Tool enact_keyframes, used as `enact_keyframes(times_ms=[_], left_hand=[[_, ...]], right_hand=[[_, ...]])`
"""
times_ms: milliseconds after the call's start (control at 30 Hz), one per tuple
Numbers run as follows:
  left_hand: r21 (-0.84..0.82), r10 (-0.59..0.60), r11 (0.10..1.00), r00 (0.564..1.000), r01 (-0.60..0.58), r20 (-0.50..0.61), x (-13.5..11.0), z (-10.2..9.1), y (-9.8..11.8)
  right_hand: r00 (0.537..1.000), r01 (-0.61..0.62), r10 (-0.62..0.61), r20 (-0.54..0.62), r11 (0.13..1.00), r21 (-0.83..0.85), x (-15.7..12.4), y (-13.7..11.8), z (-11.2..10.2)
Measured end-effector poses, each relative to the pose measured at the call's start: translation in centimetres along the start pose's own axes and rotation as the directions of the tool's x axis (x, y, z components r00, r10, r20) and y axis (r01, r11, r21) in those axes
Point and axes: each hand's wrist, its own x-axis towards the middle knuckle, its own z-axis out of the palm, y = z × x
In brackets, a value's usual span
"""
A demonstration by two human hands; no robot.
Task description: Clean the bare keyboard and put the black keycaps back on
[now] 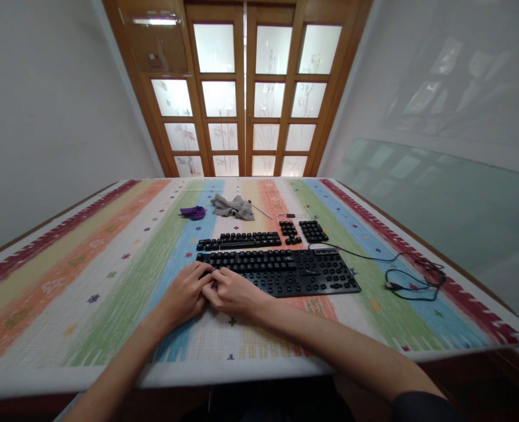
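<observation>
A black keyboard (285, 271) lies on the striped table cover. Behind it, rows of loose black keycaps (239, 240) are laid out, with two smaller keycap blocks (312, 231) to the right. Both hands meet at the keyboard's near-left corner. My left hand (184, 296) has its fingers curled, fingertips at the corner keys. My right hand (235, 291) is curled beside it, thumb and fingers pinched together against the left hand. Whatever they pinch is hidden between the fingers.
The keyboard's black cable (411, 275) coils on the right side of the table. A grey cloth (233, 207), a purple object (193, 212) and a thin rod (261, 211) lie at the far side. Wooden glazed doors (241, 99) stand beyond the table.
</observation>
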Motion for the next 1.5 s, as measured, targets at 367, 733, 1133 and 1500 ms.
enact_keyframes(times_ms=[367,733,1133,1500], left_hand=[[-0.024,0.008,1.0,0.999,-0.009,-0.054,2.0,-1.1,-1.4],[-0.142,-0.264,0.953,0.963,0.269,0.051,9.4,1.0,-7.9],[-0.092,-0.29,0.944,0.93,0.317,0.228,12.0,3.3,-10.3],[-0.119,-0.305,0.934,0.926,0.336,0.223,12.2,3.6,-10.8]], right_hand=[[0.951,-0.25,0.289,-0.112,0.928,0.278,-0.5,4.9,0.5],[0.753,-0.644,0.637,0.165,0.663,0.382,1.0,12.4,3.8],[0.71,-0.704,0.627,0.32,0.627,0.335,1.9,13.5,4.8],[0.718,-0.693,0.625,0.306,0.605,0.391,2.0,13.9,5.3]])
